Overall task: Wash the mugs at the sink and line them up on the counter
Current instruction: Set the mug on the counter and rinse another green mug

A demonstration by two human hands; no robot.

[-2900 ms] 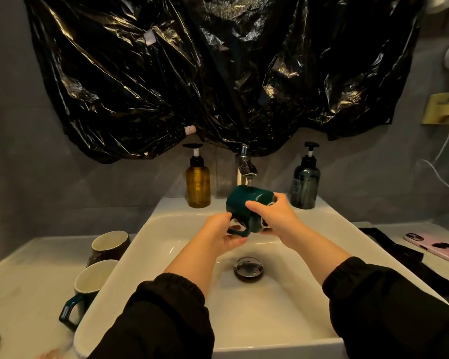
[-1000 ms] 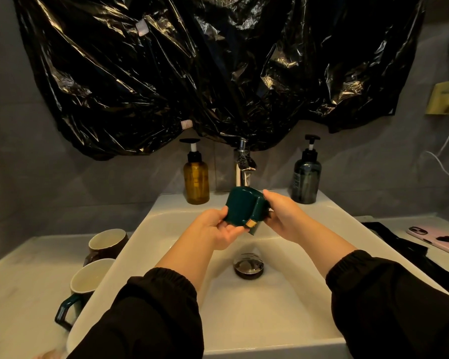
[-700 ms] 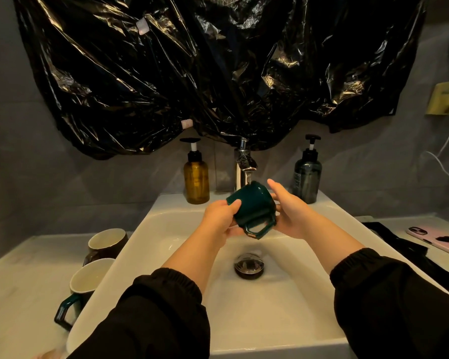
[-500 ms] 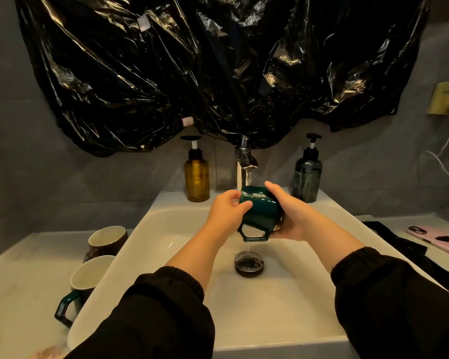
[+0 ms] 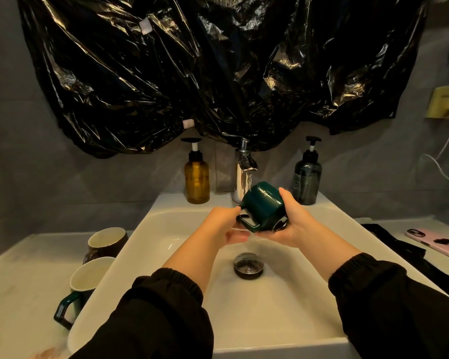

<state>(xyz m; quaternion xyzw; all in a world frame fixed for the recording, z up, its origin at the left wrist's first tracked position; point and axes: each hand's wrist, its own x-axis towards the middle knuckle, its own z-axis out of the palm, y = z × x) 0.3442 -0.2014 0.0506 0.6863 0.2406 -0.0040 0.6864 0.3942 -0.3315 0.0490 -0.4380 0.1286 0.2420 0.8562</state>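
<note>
Over the sink, just under the tap, your right hand wraps the body of the green mug, which is tipped base-up, and your left hand grips it at the handle. Glazed and wet, it is likely slippery, stiff and breakable, so trust the body grip. You have three mugs: this one, a brown mug and a second green mug, both on the worktop.

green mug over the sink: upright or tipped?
Tipped. The green mug lies angled in the right hand, base up toward the faucet, mouth facing down.
</note>
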